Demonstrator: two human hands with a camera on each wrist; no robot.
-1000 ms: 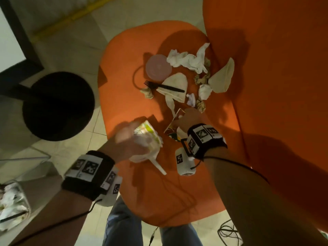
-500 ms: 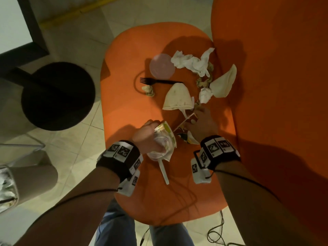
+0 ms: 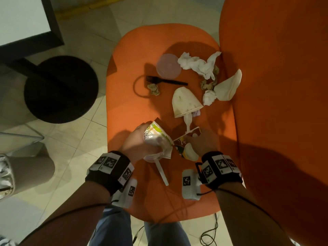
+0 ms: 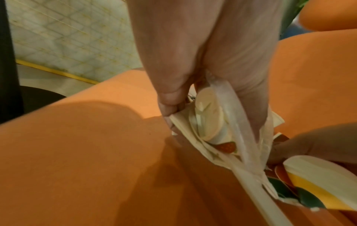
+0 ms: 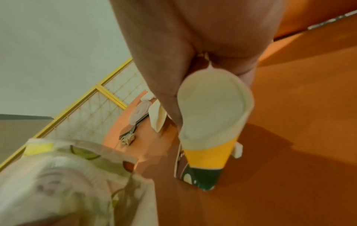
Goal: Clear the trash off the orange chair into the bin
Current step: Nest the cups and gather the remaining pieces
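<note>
On the orange chair seat (image 3: 127, 110) my left hand (image 3: 142, 142) grips a bundle of trash (image 3: 157, 137): a printed wrapper, a clear plastic lid and a white spoon whose handle (image 3: 161, 172) sticks out toward me. In the left wrist view the fingers pinch the wrapper (image 4: 208, 122). Right beside it my right hand (image 3: 202, 141) holds a flattened printed paper cup (image 3: 186, 150), yellow and green in the right wrist view (image 5: 212, 110). The beige bin (image 3: 35, 167) stands on the floor at the left.
Loose on the seat lie a pink lid (image 3: 168, 67), white tissue (image 3: 197, 64), a black fork (image 3: 166, 81), a squashed paper cup (image 3: 184, 102), a white spoon (image 3: 187, 121) and a folded plate (image 3: 229, 87). A black round base (image 3: 60, 89) stands left of the chair.
My left hand has carried its bundle rightward until it sits against the right hand. The right hand has closed on the printed paper cup and tipped it up.
</note>
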